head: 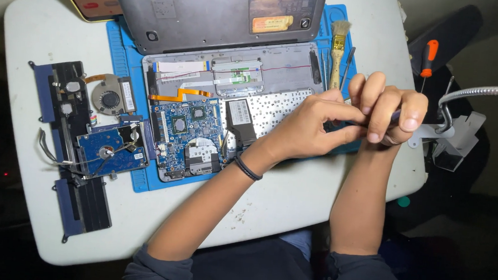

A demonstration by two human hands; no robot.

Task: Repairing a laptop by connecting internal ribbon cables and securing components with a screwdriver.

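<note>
Table (291,201), white, crowded with an opened laptop (223,97) on a blue mat (127,61); bare front edge. Left hand (311,127) and right hand (388,112) pinch a small dark tool together.

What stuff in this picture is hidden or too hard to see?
Head view only:
- The dark tool in the right hand: curled fingers cover nearly all of it, so its kind is unclear.
- Its tip: hidden behind the left hand.
- The laptop lid: cut off by the top edge.
- The keyboard underside: partly covered by the left hand.
</note>
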